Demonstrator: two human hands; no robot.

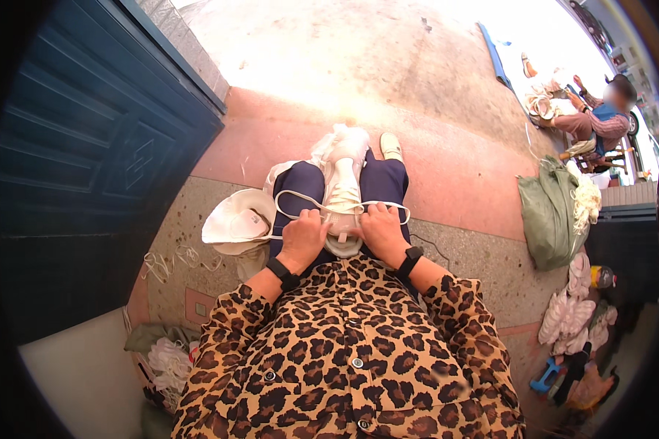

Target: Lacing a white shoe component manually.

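A pale white-and-pink lace-up shoe (342,179) lies between my thighs, its toe pointing away and its opening toward me. A white shoelace (300,194) runs through its upper part, with loose loops spreading to both sides. At the left of the opening my left hand (304,238) is closed, the lace pinched in its fingers. My right hand (383,233) grips the lace on the other side, thumb close to the shoe's tongue (343,236). Crumpled white material (337,143) surrounds the toe.
Left of my legs stands a white bowl-shaped holder (231,216) with a small item inside. Loose laces (187,256) lie on the floor near a dark blue door (102,139). At right are a green sack (549,212), bundled pale shoes (567,314) and a seated person (608,121).
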